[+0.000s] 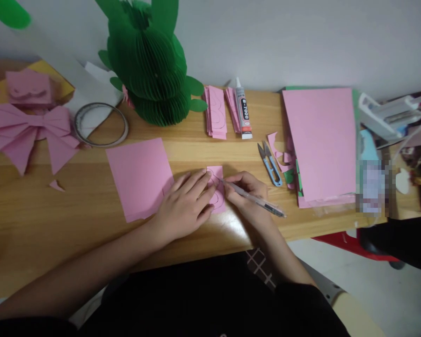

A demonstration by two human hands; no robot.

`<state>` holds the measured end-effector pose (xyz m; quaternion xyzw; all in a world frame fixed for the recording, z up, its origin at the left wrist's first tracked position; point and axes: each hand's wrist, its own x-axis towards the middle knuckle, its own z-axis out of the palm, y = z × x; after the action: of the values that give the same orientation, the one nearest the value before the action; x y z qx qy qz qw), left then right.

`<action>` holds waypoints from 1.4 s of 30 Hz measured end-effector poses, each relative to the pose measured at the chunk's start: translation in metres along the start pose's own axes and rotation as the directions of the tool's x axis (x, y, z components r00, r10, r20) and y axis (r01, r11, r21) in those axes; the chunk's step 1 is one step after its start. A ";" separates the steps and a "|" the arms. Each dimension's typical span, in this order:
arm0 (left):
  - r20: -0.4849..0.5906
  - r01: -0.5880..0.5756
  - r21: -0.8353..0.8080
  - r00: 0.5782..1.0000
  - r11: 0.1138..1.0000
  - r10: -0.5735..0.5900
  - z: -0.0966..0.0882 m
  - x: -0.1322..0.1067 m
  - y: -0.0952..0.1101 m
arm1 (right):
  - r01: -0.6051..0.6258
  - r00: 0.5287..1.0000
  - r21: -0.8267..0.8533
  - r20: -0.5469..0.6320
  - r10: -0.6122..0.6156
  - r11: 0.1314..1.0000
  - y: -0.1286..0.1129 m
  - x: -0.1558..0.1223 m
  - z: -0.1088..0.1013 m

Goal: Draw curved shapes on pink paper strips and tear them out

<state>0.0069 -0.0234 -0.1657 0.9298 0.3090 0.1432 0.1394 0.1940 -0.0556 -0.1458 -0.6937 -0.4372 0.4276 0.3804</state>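
Observation:
A small pink paper piece [217, 187] lies on the wooden table [73, 210] near its front edge. My left hand [185, 203] rests flat on the piece's left side, fingers stretched out and pressing it down. My right hand [247, 189] is closed around a clear pen [256, 200], whose tip touches the paper where a curved line is drawn. A larger pink sheet [138, 178] lies just left of my left hand.
Behind are a green honeycomb paper cactus [154, 65], a tape roll [101, 124], a pink paper bow [28, 133], stacks of pink cut pieces [215, 112], a glue tube [243, 110], blue snips [270, 164] and a pile of pink sheets [321, 140].

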 end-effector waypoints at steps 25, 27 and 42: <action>-0.001 -0.028 0.027 1.000 0.999 0.028 -0.005 0.002 -0.001 | 0.075 0.997 -0.042 0.028 -0.074 0.996 -0.002 -0.004 0.000; -0.009 -0.037 0.025 0.999 0.999 0.037 -0.005 0.003 -0.001 | 0.066 0.997 -0.048 0.038 -0.064 0.997 -0.001 -0.006 0.000; -0.002 -0.039 0.031 0.999 0.999 0.039 -0.001 0.001 -0.002 | 0.007 1.000 0.124 0.000 -0.007 0.992 -0.001 -0.004 0.008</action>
<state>0.0062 -0.0209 -0.1651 0.9375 0.2932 0.1423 0.1216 0.1855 -0.0575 -0.1469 -0.6670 -0.4124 0.4528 0.4244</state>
